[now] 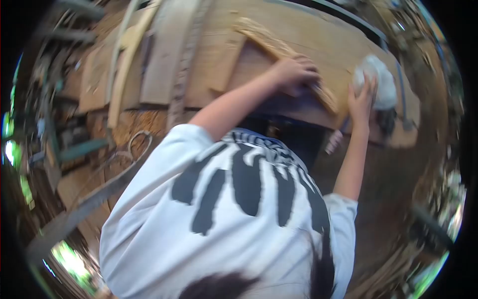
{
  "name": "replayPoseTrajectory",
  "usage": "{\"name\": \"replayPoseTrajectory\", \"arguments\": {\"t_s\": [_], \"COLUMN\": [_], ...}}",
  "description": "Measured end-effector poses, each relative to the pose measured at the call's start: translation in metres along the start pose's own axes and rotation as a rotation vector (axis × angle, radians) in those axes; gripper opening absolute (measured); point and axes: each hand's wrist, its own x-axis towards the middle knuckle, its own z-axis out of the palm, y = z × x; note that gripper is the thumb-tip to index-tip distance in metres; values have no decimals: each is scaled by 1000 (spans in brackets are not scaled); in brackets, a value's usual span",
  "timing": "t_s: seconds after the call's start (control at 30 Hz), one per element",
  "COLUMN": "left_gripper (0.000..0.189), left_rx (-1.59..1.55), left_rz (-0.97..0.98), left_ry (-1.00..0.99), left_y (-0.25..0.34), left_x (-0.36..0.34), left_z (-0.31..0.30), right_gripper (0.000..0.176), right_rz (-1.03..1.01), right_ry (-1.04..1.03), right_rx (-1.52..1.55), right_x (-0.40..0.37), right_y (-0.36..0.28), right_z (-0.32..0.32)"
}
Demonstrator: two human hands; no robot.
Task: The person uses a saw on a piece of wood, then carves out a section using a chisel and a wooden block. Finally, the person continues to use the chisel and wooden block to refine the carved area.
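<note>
My left hand (297, 74) is curled over a long narrow wooden strip (266, 37) that lies slantwise on the worktable (323, 40). The strip's lower end reaches down to the right, near the table's front edge. At the right, my right hand (362, 97) has its fingers around the near side of a crumpled white bundle (378, 82), perhaps a plastic bag or cloth; blur hides which. A dark object (386, 121) sits just below the bundle. Beside my right wrist is a thin tool-like thing with a pinkish end (333, 142).
A short board (226, 62) meets the strip's far end at an angle. Several long planks (169, 50) lie on the table's left side. Wood shavings (144, 122) and a looped cord or wire (139, 144) are at the lower left. A dark metal bar (348, 17) runs along the back.
</note>
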Motion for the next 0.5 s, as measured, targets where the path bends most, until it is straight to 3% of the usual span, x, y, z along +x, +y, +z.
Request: {"name": "replayPoseTrajectory", "arguments": {"t_s": [0.03,0.1,0.23,0.5], "left_gripper": [38,43,54,50], "left_rx": [35,142,173,95], "left_rz": [-49,-111,-193,-207], "left_ry": [64,112,104,100], "left_y": [5,12,15,12], "left_x": [-3,-8,-16,-17], "left_z": [3,2,-2,7], "right_gripper": [63,48,44,39], "right_rz": [63,75,175,193], "right_ry": [-81,-234,-240,-202], "right_rx": [41,38,70,140], "right_x": [-15,-27,-30,-31], "right_y": [-16,13,9,7], "right_z": [16,48,52,46]}}
